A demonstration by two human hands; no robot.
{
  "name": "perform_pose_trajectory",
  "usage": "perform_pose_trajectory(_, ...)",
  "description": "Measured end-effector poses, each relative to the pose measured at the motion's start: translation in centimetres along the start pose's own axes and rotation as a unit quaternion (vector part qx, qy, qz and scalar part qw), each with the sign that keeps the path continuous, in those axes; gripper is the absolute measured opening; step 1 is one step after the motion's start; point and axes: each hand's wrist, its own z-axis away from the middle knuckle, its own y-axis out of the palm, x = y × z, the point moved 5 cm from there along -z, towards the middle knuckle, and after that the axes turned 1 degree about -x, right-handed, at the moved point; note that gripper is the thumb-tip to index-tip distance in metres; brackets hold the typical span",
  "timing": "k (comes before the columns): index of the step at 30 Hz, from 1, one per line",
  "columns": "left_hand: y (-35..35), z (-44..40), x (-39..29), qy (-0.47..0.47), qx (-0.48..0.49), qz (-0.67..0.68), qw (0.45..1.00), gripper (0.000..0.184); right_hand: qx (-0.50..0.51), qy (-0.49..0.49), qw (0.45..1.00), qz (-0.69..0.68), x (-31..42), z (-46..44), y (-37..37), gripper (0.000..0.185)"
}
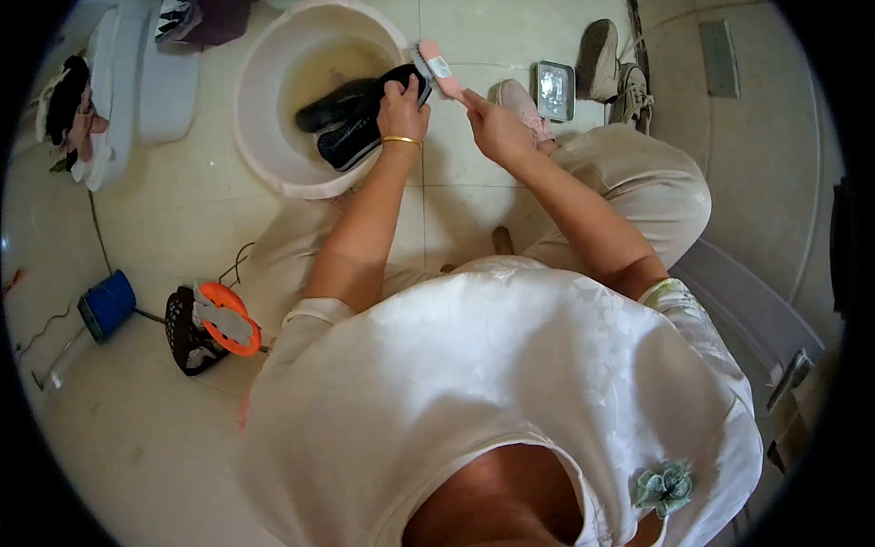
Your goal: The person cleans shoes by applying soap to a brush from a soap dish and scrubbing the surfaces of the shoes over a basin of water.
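Observation:
My left hand [403, 111], with a gold bracelet at the wrist, grips a dark shoe [351, 141] over the right rim of a pale round basin [251, 118]. Another dark shoe [328, 105] lies beside it, partly in murky, brownish water. My right hand [499, 132] is closed round the handle of a pink brush [439, 68]. The brush's pale bristles face left and are at the end of the held shoe; whether they touch it is hard to tell.
A metal tray [555, 91] lies right of the basin, near beige shoes [597, 59] by the wall. At left are a white tub [169, 91], a blue container [108, 305] and an orange-rimmed object [230, 319]. My knees flank the work area.

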Motion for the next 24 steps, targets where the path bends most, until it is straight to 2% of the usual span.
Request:
perform_pose_trajectory(4,0.3,-0.5,0.2,-0.003,0.009,-0.022,1.000,0.052,0.038,-0.012,0.999,0.007,-0.5,6.5,0.2,0.037)
perform_pose_trajectory(7,0.2,0.0,-0.2,0.001,0.032,-0.016,0.999,0.052,0.063,0.013,0.995,0.079,0.1,5.2,0.6,0.038)
perform_pose_trajectory(8,-0.1,-0.2,-0.3,0.006,0.034,-0.011,0.999,0.051,0.033,-0.010,0.998,0.058,0.2,3.1,0.8,0.038)
perform_pose_trajectory(11,-0.6,-0.1,-0.5,0.020,0.008,0.012,1.000,0.049,0.027,0.005,0.998,0.051,1.0,0.0,0.8,0.037)
perform_pose_trajectory(14,0.8,-0.5,0.6,0.022,0.010,-0.014,1.000,0.047,0.064,-0.004,0.997,0.039,0.6,5.5,0.9,0.038)
perform_pose_trajectory(17,0.9,0.0,0.5,0.031,0.002,-0.014,0.999,0.052,-0.014,-0.049,0.999,0.014,0.0,5.3,1.8,0.035)
perform_pose_trajectory(18,0.1,0.1,0.0,0.027,0.008,-0.003,1.000,0.053,0.044,0.017,0.998,0.042,0.4,3.3,1.7,0.036)
perform_pose_trajectory(20,-0.6,-0.1,-0.4,0.032,0.001,0.009,0.999,0.056,0.036,0.024,0.998,0.048,0.9,0.4,1.3,0.035)
perform_pose_trajectory(23,-0.1,-0.4,0.0,0.008,0.010,0.018,1.000,0.050,0.033,-0.011,0.998,0.047,0.6,2.5,1.3,0.036)
perform_pose_trajectory(24,-0.4,-0.5,-0.1,0.001,0.033,0.011,0.999,0.041,0.048,-0.019,0.998,0.041,0.5,4.8,1.2,0.036)
